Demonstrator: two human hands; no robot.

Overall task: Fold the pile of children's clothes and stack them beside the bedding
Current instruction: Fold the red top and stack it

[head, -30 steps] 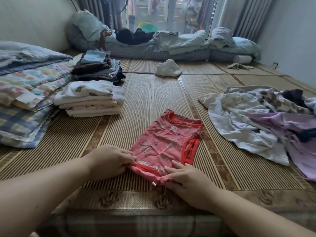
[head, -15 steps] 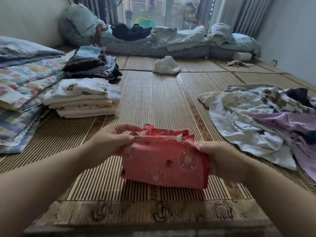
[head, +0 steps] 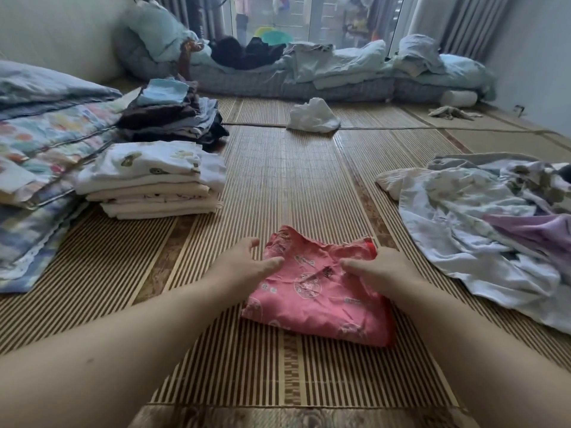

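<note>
Left grip (head: 244,267), right grip (head: 381,267) atop folded pink garment (head: 312,304)

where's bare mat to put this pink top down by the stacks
Bare mat lies in front of the white folded stack, bordered by the bedding on the left. The middle strip between that stack and the unfolded pile is also free. The right side is crowded.
</note>
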